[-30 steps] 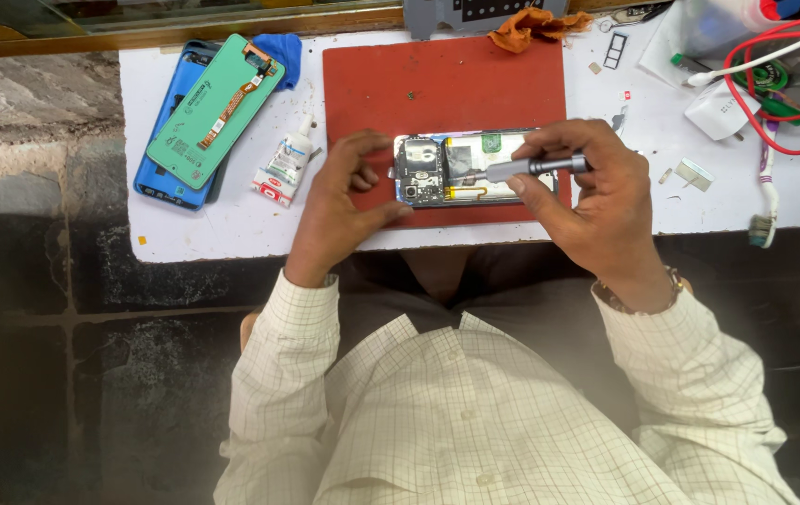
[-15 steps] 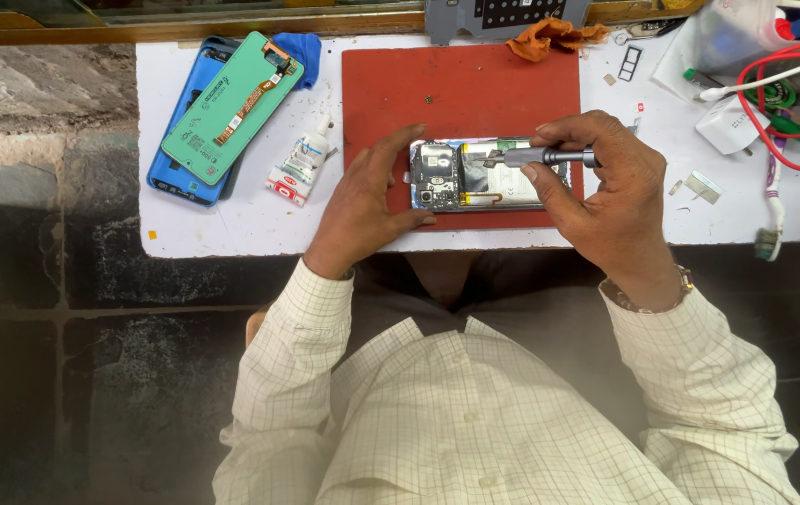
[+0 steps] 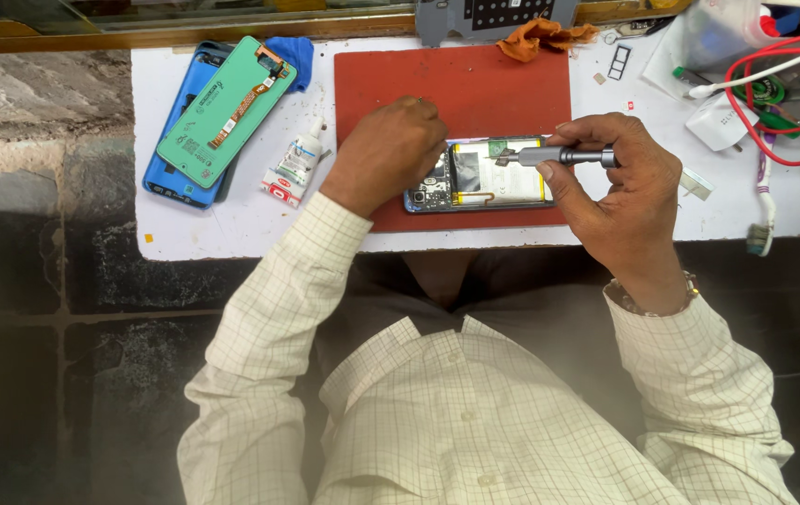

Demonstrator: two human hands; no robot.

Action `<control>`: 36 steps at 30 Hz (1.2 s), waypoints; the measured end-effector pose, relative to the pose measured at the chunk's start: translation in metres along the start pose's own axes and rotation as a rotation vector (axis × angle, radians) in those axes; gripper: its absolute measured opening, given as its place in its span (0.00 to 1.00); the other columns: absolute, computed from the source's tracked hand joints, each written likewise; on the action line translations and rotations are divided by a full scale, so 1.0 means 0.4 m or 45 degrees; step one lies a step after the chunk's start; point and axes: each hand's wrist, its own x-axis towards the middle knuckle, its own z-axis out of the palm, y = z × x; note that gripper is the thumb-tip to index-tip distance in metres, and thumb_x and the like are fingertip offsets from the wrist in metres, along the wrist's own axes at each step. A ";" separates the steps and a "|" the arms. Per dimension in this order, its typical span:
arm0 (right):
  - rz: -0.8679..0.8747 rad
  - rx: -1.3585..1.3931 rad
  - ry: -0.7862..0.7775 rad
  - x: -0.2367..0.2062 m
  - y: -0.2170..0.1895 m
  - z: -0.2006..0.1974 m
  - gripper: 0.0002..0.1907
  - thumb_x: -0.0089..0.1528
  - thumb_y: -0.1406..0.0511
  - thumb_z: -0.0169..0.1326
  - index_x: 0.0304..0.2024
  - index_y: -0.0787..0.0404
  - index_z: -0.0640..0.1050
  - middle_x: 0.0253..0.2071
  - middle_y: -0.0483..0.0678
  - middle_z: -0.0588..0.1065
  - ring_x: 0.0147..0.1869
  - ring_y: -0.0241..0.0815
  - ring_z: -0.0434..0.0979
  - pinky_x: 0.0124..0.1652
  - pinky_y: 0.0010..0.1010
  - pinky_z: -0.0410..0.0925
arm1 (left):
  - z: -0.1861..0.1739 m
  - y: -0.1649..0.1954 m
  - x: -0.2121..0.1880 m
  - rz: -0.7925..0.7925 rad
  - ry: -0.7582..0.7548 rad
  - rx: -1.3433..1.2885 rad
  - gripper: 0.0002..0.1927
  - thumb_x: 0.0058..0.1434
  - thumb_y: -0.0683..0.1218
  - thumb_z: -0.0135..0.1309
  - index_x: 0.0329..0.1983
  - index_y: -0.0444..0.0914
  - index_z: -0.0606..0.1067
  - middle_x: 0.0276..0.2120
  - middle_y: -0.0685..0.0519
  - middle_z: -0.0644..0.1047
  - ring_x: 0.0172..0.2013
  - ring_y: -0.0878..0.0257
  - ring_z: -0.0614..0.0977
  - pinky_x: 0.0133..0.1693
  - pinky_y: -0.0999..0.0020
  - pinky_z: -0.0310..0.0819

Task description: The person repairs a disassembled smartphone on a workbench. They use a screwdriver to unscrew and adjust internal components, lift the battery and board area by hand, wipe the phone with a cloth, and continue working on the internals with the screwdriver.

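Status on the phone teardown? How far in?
Done: back cover is off, lying left with a green board on top; the phone on the red mat is open, battery exposed. In hand: right hand holds a grey screwdriver over it, left hand steadies its end. Left: battery and boards sit inside.

bare red mat (image 3: 475,89) above the opened phone (image 3: 489,178), glue tube (image 3: 295,166) crowding left, red cables (image 3: 774,103) cluttering right
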 end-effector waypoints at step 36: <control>-0.196 -0.186 -0.302 0.145 0.018 0.122 0.16 0.65 0.75 0.63 0.53 0.67 0.75 0.49 0.53 0.77 0.51 0.44 0.82 0.50 0.30 0.77 | 0.024 -0.107 0.064 -0.418 -0.232 -0.750 0.07 0.54 0.41 0.67 0.35 0.35 0.83 0.29 0.49 0.84 0.30 0.63 0.85 0.36 0.68 0.80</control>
